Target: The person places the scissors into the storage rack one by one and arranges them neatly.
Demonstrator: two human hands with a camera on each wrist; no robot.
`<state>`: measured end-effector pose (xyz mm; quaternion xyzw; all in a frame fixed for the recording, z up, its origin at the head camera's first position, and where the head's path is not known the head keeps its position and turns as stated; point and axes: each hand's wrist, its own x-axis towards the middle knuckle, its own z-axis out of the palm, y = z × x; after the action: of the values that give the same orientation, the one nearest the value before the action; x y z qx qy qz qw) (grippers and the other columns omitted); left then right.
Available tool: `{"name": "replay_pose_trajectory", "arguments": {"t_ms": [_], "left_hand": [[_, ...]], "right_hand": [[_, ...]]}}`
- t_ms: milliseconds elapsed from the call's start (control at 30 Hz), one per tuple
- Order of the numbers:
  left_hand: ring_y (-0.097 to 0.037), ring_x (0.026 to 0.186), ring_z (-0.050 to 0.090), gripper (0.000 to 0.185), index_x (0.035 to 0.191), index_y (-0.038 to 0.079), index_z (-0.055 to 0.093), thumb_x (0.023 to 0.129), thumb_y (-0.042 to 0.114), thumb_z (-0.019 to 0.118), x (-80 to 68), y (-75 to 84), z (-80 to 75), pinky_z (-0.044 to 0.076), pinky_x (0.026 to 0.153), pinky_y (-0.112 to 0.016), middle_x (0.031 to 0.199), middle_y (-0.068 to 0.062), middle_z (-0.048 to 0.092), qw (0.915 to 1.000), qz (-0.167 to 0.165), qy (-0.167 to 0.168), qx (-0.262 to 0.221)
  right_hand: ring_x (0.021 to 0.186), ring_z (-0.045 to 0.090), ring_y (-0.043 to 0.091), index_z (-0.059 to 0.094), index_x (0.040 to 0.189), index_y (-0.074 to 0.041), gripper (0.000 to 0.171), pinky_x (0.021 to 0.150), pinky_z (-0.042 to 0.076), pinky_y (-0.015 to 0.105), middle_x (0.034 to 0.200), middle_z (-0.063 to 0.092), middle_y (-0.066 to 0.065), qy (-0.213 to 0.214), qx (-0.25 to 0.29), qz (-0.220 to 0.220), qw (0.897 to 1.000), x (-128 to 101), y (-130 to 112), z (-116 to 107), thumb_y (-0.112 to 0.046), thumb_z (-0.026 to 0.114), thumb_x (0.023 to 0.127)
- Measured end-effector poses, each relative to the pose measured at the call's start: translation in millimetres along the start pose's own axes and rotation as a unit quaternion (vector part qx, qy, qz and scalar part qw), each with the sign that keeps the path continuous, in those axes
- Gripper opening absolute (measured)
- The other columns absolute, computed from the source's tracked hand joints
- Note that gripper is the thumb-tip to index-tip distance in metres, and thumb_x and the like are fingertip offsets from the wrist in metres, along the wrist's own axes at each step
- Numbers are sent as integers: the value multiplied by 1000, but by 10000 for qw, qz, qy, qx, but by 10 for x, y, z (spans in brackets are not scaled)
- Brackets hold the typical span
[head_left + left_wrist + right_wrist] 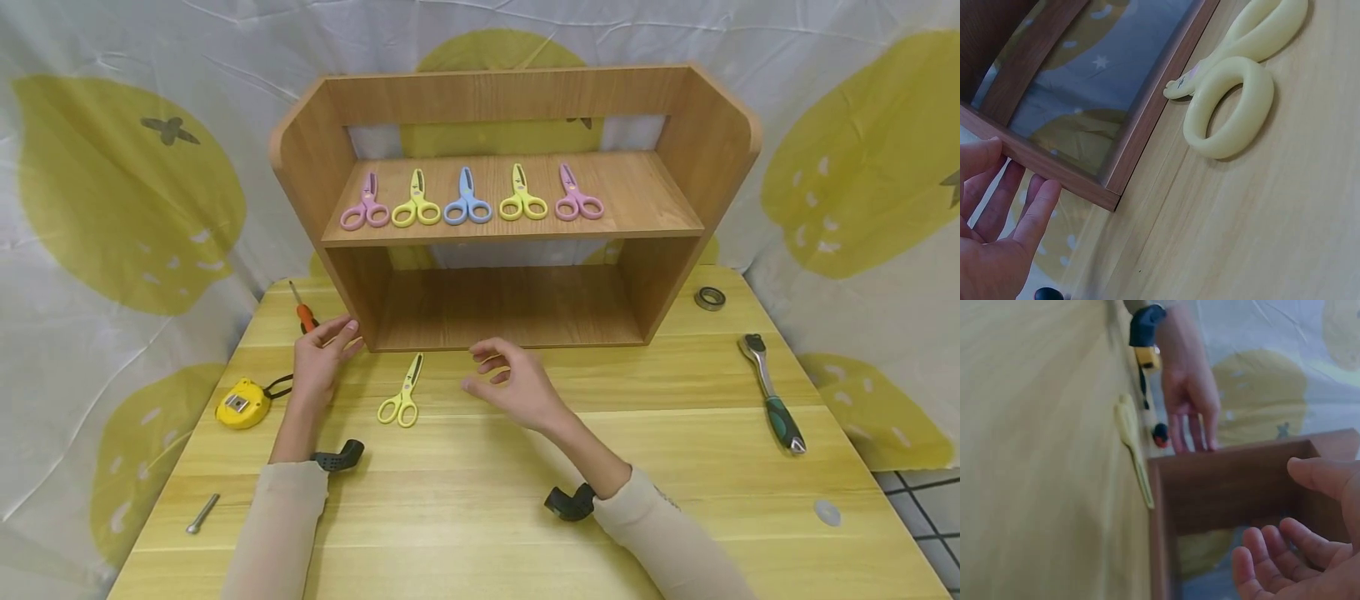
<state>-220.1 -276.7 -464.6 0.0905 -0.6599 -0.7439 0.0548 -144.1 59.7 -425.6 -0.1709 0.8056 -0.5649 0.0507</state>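
We see the left hand [321,360] lying on the wooden worktop [480,517] with its fingers straight, their tips touching the lower left front corner of the wooden shelf unit [517,108]; it holds nothing. In the left wrist view the same fingers [1035,209] lie just beside that corner of the frame. The right hand [517,385] hovers over the worktop in front of the shelf unit's lower opening, its fingers loosely curled and apart, gripping nothing; the right wrist view shows its palm open towards the dark inside of the unit. Between our two hands, flat on the worktop, lie the yellow scissors [402,395], blades pointing towards the shelf unit and handles towards us, closer to the left hand, touched by neither. On the upper shelf five more pairs lie in a row: pink scissors [365,205], a yellow pair [416,202], a blue pair [467,200], another yellow pair [522,197] and pink ones [577,196] at the right end. To the left of the left hand we see a yellow tape measure [242,403] and an orange-handled screwdriver [303,308], and near the front left edge a metal bolt [202,513]. On the right side lie a ratchet wrench [772,393] and, further back, a metal ring [708,297].
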Motion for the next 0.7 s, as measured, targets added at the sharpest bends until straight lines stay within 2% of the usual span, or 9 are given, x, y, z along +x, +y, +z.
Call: {"name": "replay_pose_trajectory", "arguments": {"t_ms": [333, 500, 700], "left_hand": [[-14, 107, 70, 45, 137, -10, 59, 97, 8, 71, -64, 109, 33, 56, 102, -40, 118, -1, 63, 9999, -106, -91, -13], [-14, 107, 70, 44, 136, -11, 59, 98, 7, 71, -112, 174, 57, 54, 103, -42, 117, -2, 63, 9999, -105, -112, 12], [-14, 108, 69, 43, 135, -9, 61, 97, 8, 72, -101, 167, 58, 56, 102, -40, 118, -1, 63, 9999, -127, -82, -12]], "right_hand": [[113, 65, 34, 61, 134, -5, 56, 95, 63, 51, 131, 65, 18, -416, 168, -32, 9990, 68, 192, 456, -28, 84, 88], [114, 65, 34, 59, 136, -2, 60, 96, 62, 49, 131, 65, 18, -548, 121, 7, 9984, 83, 230, 588, -27, 84, 88], [112, 65, 30, 59, 137, -4, 61, 94, 62, 42, 130, 67, 14, -571, -148, 76, 9982, 122, 305, 721, -27, 85, 87]]}}
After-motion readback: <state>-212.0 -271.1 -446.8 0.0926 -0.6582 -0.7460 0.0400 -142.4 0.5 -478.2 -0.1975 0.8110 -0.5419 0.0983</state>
